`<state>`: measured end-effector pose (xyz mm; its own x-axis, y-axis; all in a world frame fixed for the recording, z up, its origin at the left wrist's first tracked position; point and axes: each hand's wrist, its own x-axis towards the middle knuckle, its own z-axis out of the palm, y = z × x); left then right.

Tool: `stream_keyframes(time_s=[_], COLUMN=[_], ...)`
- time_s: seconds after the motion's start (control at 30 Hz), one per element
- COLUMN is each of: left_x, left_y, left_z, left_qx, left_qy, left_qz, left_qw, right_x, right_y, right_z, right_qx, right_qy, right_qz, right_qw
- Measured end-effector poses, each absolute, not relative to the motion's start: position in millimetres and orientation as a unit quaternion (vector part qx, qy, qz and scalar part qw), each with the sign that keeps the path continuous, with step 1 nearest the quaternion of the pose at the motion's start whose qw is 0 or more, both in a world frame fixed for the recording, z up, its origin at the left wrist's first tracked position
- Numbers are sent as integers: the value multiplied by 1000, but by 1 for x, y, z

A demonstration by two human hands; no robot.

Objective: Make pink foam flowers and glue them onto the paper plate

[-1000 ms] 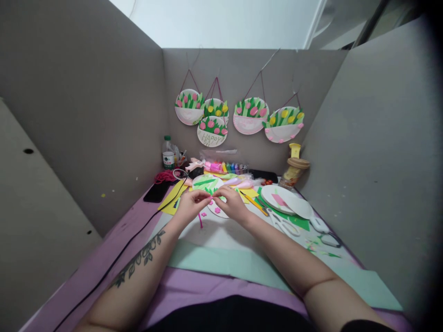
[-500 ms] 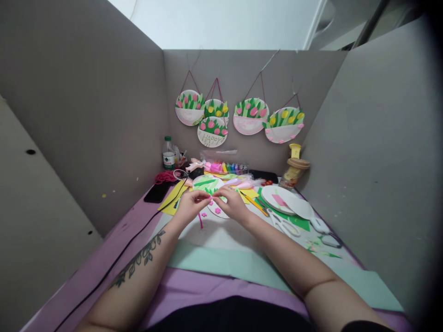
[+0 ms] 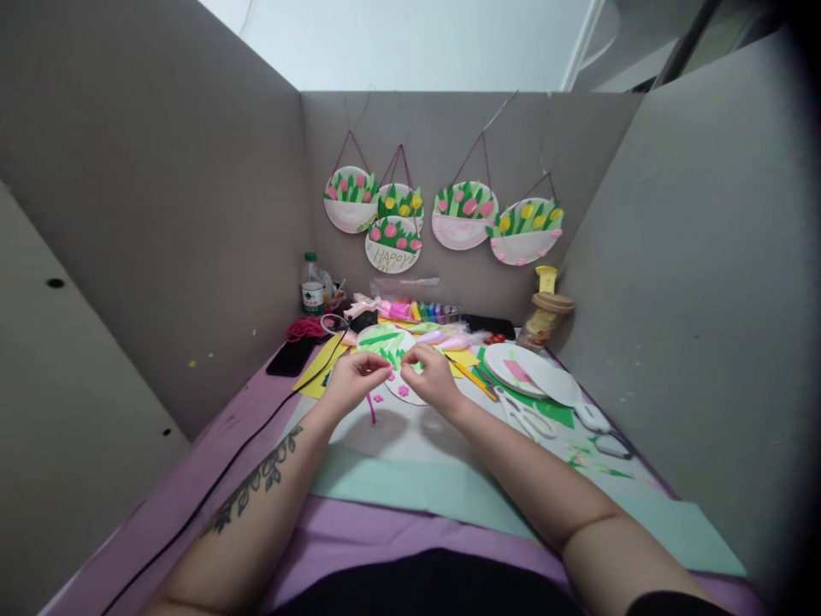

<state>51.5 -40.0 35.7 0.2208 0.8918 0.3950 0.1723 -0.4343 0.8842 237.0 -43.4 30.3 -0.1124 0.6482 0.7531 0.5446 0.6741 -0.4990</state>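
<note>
Just in front of the paper plate craft (image 3: 410,396), my left hand (image 3: 355,382) is closed in a pinch, with a small bit of pink clay (image 3: 392,371) at its fingertips. My right hand (image 3: 434,376), a small gap away, is pinched too; anything between its fingers is too small to make out. Green paper leaves (image 3: 390,354) stand on the plate, partly hidden by my hands. A pink clay flower (image 3: 403,392) sits on its lower part, and another small pink flower (image 3: 378,399) lies near its edge. A thin pink strip (image 3: 372,410) is below my left hand.
White scissors (image 3: 526,417), an orange cutter (image 3: 481,382) and stacked white plates (image 3: 506,364) lie to the right. A phone (image 3: 291,357) and black cable (image 3: 244,447) are on the left. Decorated plates (image 3: 465,216) hang on the back partition; clay packs (image 3: 416,311) lie below.
My hands were touching at the fingertips around the pink bit. Now the right hand has drawn slightly away to the right, leaving a gap; the left has barely moved.
</note>
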Motion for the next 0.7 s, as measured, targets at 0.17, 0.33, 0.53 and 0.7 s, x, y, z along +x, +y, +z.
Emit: stream_keyframes(time_s=[0.17,0.33,0.53,0.7], left_x=[16,2,56,81], left_y=[-4,8,-32,-60], left_z=[25,18,37,49], left_qx=[697,692,436,237], left_qy=[541,596,365,254], left_qz=[419,346,593,471], left_qw=[215,214,570,811], right_x=[247,240,219,206], right_y=[-39,-43,-60,-75], right_z=[33,32,31,29], right_qx=[-450,-412,-357,-338], right_qy=[-687,-743,-784,-808], right_qz=[109,126,174,138], right_qw=[560,513,477,462])
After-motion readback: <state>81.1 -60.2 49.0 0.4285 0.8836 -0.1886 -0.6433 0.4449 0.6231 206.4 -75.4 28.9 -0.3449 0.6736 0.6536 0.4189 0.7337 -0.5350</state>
